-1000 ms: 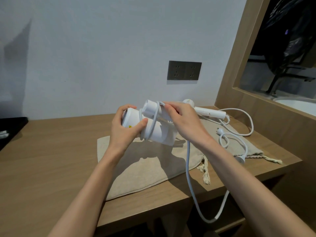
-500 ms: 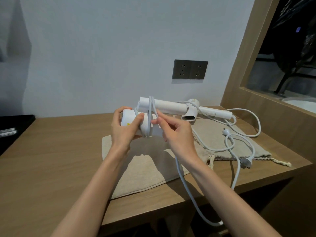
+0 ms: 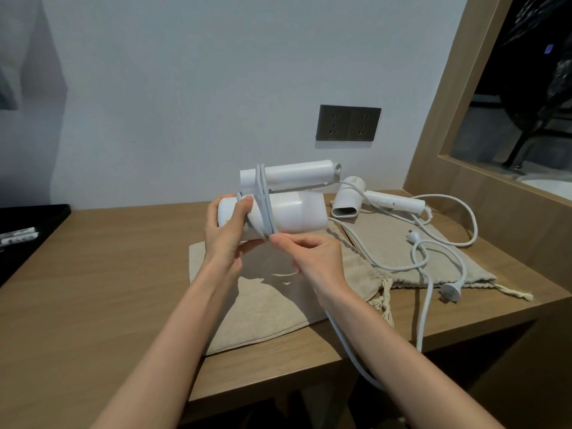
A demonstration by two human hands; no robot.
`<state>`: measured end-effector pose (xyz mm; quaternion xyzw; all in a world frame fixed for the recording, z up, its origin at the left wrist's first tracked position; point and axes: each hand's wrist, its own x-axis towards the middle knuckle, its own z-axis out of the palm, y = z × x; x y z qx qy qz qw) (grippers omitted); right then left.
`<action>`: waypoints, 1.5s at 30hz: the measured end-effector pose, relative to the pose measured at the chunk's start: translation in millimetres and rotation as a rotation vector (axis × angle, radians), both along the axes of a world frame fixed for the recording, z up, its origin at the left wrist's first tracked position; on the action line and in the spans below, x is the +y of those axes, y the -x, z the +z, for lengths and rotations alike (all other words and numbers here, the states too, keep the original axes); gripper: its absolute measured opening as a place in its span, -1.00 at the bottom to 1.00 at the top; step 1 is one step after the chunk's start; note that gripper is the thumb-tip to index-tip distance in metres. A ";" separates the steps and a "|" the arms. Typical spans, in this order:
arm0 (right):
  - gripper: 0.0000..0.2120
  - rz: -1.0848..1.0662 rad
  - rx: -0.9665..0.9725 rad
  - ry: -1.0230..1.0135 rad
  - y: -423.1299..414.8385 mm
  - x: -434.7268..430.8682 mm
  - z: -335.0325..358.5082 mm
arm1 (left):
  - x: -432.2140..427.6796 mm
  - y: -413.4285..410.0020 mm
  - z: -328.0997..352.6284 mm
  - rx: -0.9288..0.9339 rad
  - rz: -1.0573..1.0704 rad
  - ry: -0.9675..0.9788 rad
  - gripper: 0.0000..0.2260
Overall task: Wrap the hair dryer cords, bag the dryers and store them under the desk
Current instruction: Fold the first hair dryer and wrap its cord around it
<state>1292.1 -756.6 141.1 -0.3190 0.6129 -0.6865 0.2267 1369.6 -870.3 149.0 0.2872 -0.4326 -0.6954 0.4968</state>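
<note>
My left hand (image 3: 227, 233) grips the rear end of a white folded hair dryer (image 3: 294, 213), held above the desk with its handle folded along the top. Two turns of its white cord (image 3: 264, 205) circle the body and handle. My right hand (image 3: 312, 258) pinches the cord just under the dryer; the rest of the cord runs beneath my forearm and hangs over the desk's front edge. A second white hair dryer (image 3: 349, 201) lies unfolded at the back right on a beige drawstring bag (image 3: 402, 243), its cord and plug (image 3: 450, 291) loose. Another beige bag (image 3: 263, 301) lies flat below my hands.
The wooden desk (image 3: 108, 274) meets a white wall with a dark double socket (image 3: 348, 122). A black tray (image 3: 28, 224) with small items sits at the left edge. A wooden frame (image 3: 433, 134) with a glass opening rises at the right. Dark open space lies under the desk.
My right hand has brought the cord down from over the top of the dryer to beneath it, adding a turn. The dryer has tilted so its body shows lengthwise.
</note>
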 end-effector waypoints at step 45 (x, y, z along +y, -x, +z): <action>-0.80 0.043 1.183 -0.504 89.6 33.9 62.9 | -10.8 -12.8 -4.3 -0.368 -0.650 0.366 -0.40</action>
